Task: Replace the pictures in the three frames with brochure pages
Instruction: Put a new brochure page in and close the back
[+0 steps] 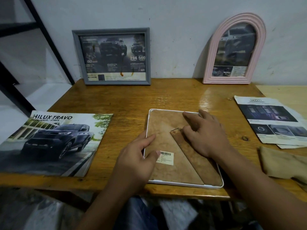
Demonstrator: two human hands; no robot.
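Showing its mottled tan backing, the white-rimmed frame (182, 146) is lying on the orange-brown grained surface (129, 97). Behind it, a grey frame (111, 56) and a pink arched frame (235, 48) are displaying dark truck pages.

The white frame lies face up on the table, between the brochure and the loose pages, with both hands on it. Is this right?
Not quite. The head view shows the white frame lying face down: its brown backing board, stand and barcode sticker face up. The rest holds.
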